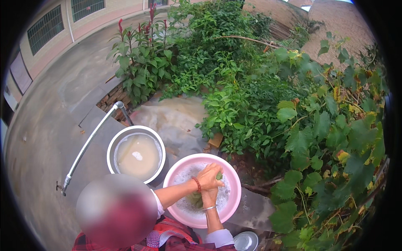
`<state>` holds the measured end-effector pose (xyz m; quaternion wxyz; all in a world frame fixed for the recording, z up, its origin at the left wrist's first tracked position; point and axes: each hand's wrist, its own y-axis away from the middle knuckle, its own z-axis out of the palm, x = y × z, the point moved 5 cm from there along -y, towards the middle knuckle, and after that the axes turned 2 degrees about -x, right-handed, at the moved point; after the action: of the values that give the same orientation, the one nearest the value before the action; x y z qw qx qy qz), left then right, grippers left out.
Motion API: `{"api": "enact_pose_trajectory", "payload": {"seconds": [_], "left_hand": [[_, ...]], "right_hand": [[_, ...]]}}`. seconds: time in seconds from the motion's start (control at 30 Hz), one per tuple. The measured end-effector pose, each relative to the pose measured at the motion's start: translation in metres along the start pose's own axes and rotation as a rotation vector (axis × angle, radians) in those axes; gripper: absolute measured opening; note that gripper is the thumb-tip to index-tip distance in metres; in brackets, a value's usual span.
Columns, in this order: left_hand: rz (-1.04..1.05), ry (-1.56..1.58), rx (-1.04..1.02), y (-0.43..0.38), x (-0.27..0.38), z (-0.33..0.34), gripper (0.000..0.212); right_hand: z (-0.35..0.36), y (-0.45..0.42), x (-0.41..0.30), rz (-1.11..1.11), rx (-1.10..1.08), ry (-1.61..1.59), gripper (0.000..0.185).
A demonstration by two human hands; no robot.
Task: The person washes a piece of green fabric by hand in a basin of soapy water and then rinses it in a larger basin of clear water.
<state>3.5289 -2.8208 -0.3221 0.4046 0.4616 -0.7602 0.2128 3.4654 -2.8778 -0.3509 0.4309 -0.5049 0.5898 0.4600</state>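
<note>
A pink plastic basin (234, 188) of foamy water stands in front of me. Over it my left hand (209, 175), with a red bead bracelet at the wrist, grips a bunched green cloth (219, 176). Just below and against it is my right hand (209, 192), with a silver bangle at the wrist; it is closed on the same cloth, its fingers partly hidden. More of the cloth hangs between the forearms, down to the suds. To the left, close to the pink basin, stands a round metal basin (110, 153) with cloudy water.
A metal pipe (91, 138) with a tap (59, 187) at its lower end arches left of the metal basin. A smaller metal bowl (246, 241) sits at the bottom. Leafy plants (245, 116) and vines (329, 150) crowd the right. A blurred round area covers the lower left.
</note>
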Motion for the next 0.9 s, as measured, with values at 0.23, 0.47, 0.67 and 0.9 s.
{"api": "enact_pose_trajectory", "payload": {"seconds": [0.23, 0.47, 0.67, 0.9], "left_hand": [[0.395, 0.997, -0.418, -0.035, 0.057, -0.079, 0.082], [0.456, 1.308, -0.615, -0.037, 0.092, -0.079, 0.060], [0.250, 0.672, -0.317, -0.026, 0.066, -0.074, 0.021], [0.222, 0.175, 0.143, -0.009, 0.035, -0.045, 0.019]], "right_hand": [[-0.033, -0.006, -0.083, 0.169, -0.253, -0.730, 0.049], [-0.024, -0.006, -0.113, 0.160, -0.510, -0.774, 0.065], [-0.020, -0.001, -0.075, 0.110, -0.212, -0.338, 0.060], [0.002, -0.001, -0.016, 0.098, 0.015, -0.144, 0.067]]}}
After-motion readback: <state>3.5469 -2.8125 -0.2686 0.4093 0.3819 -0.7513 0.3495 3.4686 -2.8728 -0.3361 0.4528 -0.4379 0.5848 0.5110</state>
